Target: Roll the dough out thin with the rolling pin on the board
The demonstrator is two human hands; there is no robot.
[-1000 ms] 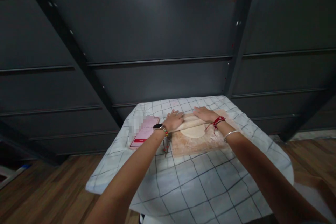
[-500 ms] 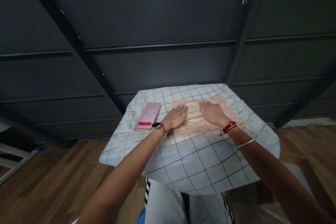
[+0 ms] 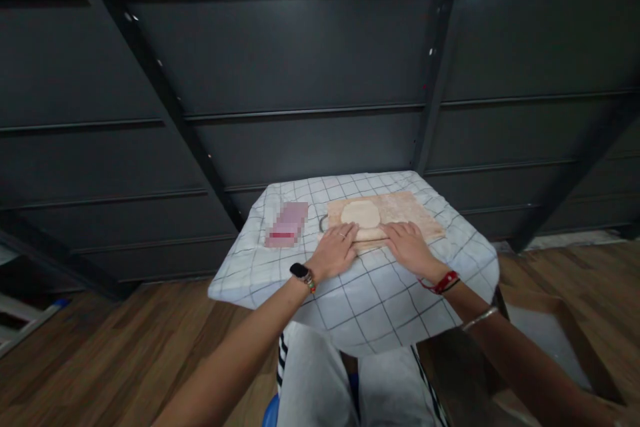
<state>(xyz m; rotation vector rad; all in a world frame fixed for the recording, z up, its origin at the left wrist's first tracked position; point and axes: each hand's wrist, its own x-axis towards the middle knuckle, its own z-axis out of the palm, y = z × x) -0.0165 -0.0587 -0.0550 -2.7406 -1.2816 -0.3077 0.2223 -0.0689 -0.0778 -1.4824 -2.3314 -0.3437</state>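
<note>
A pale rolling pin lies crosswise near the front edge of a floured wooden board. My left hand holds its left end, fingers bent over it. At the right end, my right hand is laid over the pin in the same way. Both ends of the pin are hidden under the hands. Just beyond the pin, a flat, rounded sheet of dough lies on the board.
The board rests on a table with a white checked cloth. A phone with a pinkish screen lies left of the board, by a small dark loop. Dark panels stand behind the table; an open cardboard box sits on the floor at right.
Both hands have drawn the rolling pin back toward me, to the board's near edge, uncovering the dough sheet. The head view has also shifted.
</note>
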